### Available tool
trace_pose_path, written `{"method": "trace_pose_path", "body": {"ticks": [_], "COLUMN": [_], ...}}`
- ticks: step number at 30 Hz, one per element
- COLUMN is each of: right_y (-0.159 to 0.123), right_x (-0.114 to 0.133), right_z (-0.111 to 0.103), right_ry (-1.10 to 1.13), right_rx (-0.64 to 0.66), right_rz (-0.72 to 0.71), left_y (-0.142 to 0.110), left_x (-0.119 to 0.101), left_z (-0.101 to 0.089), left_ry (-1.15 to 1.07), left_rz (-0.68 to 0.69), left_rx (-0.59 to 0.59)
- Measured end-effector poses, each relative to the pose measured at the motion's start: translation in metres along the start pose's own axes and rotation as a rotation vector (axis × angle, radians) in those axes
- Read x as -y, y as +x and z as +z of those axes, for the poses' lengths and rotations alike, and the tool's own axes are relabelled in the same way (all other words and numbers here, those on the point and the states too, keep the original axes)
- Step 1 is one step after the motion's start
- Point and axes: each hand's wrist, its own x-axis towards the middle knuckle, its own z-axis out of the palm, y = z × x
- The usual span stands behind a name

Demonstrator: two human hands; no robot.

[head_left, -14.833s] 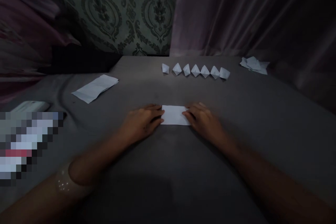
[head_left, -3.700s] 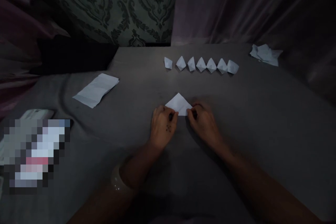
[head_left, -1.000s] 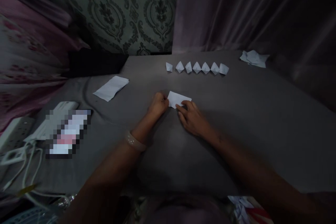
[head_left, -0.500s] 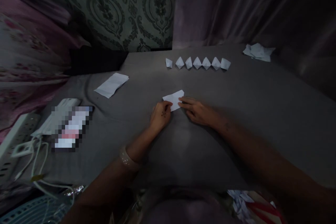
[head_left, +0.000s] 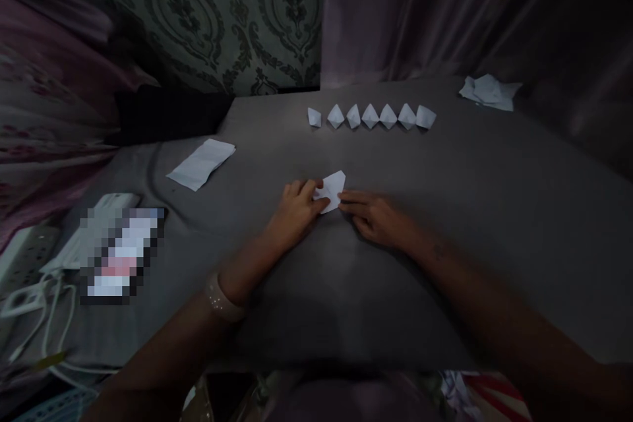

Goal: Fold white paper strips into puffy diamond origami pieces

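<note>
A small folded sheet of white paper [head_left: 335,186] lies on the grey cloth in front of me, one corner pointing away. My left hand [head_left: 297,210] covers its left side, with fingers and thumb closed over the edge. On the opposite side, the fingertips of my right hand [head_left: 374,216] pinch or press the right edge, the fingers held close together. Beyond both hands stands a row of several folded white paper shapes [head_left: 370,117], pointed at the top. What my left fingers cover of the sheet is hidden.
A stack of white paper [head_left: 202,163] lies to the left, and a loose paper pile [head_left: 489,92] at the far right. Near the left edge are a blurred-out phone [head_left: 123,254], a power strip [head_left: 30,254] and white cables [head_left: 47,323]. A patterned wall and curtains border the cloth-covered surface.
My left hand has shifted onto the sheet, its fingers now over the left edge, where the left corner showed before. The right hand stays at the right edge. The view has shifted slightly.
</note>
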Motion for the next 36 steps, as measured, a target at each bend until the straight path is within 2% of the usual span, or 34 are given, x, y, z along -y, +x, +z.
{"method": "trace_pose_path", "body": {"ticks": [4, 9, 12, 16, 26, 36], "right_y": [-0.001, 0.000, 0.000, 0.001, 0.000, -0.004], "right_x": [0.001, 0.001, 0.001, 0.001, -0.002, -0.005], "right_z": [-0.001, -0.005, -0.007, -0.010, -0.011, -0.007], "right_ry": [0.018, 0.039, 0.036, 0.063, 0.207, 0.142], "right_rx": [-0.011, 0.006, 0.032, 0.035, 0.021, 0.048], "right_rz": [0.000, -0.008, -0.007, -0.004, 0.048, 0.008], "left_y": [0.014, 0.029, 0.035, 0.037, 0.040, 0.041], "left_x": [0.005, 0.008, 0.010, 0.013, 0.014, 0.013], "left_z": [-0.002, -0.006, -0.005, 0.002, 0.007, 0.011], "left_ry": [-0.128, -0.408, -0.529, -0.577, -0.606, -0.630], "left_rz": [0.069, -0.076, -0.168, -0.266, -0.301, -0.384], "left_rx": [0.161, 0.256, 0.268, 0.268, 0.245, 0.238]}}
